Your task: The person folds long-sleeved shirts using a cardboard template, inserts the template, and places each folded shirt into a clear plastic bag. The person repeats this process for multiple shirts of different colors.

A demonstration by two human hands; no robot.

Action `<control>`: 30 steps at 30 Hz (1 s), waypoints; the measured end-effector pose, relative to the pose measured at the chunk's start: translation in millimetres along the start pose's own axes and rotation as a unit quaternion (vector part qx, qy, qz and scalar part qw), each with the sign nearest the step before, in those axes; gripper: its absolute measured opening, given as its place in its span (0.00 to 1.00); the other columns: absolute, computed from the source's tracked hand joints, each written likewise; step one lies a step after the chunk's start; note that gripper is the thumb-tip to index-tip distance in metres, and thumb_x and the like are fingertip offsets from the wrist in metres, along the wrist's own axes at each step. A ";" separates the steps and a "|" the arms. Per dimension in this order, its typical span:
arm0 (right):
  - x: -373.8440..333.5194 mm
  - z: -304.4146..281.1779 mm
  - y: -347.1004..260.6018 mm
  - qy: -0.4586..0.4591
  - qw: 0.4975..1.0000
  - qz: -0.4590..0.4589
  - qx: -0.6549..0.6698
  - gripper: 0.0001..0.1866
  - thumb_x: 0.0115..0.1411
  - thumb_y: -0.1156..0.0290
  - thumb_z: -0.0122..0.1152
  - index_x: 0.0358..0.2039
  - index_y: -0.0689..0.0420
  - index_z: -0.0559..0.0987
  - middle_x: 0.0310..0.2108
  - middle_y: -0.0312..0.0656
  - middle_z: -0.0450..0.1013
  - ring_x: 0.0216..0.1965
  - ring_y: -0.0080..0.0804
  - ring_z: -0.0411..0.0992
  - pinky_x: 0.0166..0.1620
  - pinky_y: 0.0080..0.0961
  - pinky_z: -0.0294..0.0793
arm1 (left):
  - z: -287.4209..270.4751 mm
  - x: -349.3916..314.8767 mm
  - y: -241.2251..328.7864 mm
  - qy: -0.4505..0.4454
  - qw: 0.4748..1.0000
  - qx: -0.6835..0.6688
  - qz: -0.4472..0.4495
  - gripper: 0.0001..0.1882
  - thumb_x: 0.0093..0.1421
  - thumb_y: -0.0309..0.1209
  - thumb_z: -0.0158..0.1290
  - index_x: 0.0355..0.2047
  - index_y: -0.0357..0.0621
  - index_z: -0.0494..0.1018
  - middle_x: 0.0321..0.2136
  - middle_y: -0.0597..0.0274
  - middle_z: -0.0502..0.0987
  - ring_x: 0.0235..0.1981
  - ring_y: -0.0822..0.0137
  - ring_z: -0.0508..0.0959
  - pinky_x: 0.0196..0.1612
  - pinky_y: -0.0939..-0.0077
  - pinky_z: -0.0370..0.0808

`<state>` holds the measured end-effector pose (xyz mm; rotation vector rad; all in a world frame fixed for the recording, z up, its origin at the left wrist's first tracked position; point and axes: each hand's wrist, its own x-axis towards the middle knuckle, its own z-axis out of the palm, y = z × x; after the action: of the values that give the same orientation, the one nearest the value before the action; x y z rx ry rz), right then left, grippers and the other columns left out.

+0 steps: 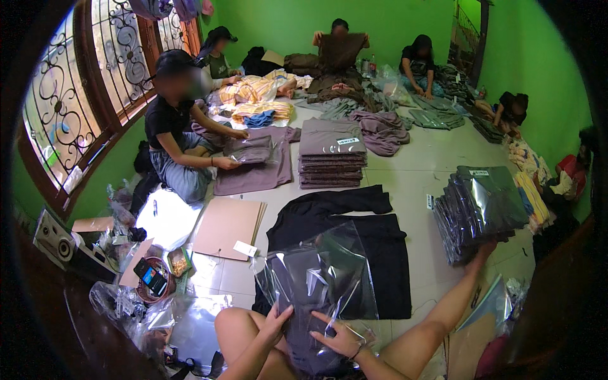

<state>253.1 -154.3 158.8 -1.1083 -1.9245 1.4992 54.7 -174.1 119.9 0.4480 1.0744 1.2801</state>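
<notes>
A clear plastic bag (361,278) with a folded dark garment (304,285) in it stands tilted up in front of me. My left hand (276,322) is closed on the bag's left side, thumb against the plastic. Lower on the right, my right hand (342,339) lies against the bag with its fingers apart. A white tag (245,249) shows by the bag's upper left corner. Beyond the bag a black long-sleeved shirt (386,253) is spread on the floor, partly hidden behind it.
Stacks of bagged garments (332,152) stand ahead and bagged dark garments (481,202) to the right, near my foot. Brown cardboard sheets (228,228) lie left. A basket (155,285) holds a phone; loose plastic bags (202,329) lie nearby. A co-worker (180,126) sits left; several others sit farther off.
</notes>
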 end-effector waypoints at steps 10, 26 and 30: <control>40.5 -22.1 7.9 0.139 0.929 0.005 -0.343 0.23 0.52 0.57 0.56 0.51 0.39 0.69 0.27 0.52 0.72 0.34 0.45 0.72 0.56 0.48 0.53 | 35.8 78.1 24.0 0.036 0.991 -0.077 0.100 0.44 0.56 0.65 0.25 0.61 0.40 0.44 0.61 0.49 0.46 0.60 0.56 0.50 0.59 0.58 0.50; 116.4 -32.7 85.5 0.124 0.879 0.059 -0.456 0.33 0.47 0.58 0.57 0.53 0.58 0.64 0.59 0.66 0.40 0.61 0.58 0.41 0.60 0.55 0.34 | -10.0 138.8 -111.4 0.072 0.991 0.054 -0.096 0.09 0.60 0.35 0.48 0.31 0.42 0.66 0.27 0.66 0.72 0.29 0.75 0.72 0.32 0.81 0.70; 115.1 -26.7 93.8 0.164 0.831 0.015 -0.532 0.23 0.46 0.60 0.57 0.43 0.57 0.71 0.58 0.59 0.48 0.61 0.58 0.41 0.60 0.55 0.35 | -6.4 139.7 -110.3 0.067 0.992 0.065 -0.086 0.09 0.59 0.36 0.50 0.28 0.43 0.67 0.23 0.67 0.70 0.25 0.77 0.70 0.29 0.82 0.68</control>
<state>237.0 -37.6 64.5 -1.6604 -2.4684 0.0540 98.1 -79.5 -24.7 0.3614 1.2869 1.1032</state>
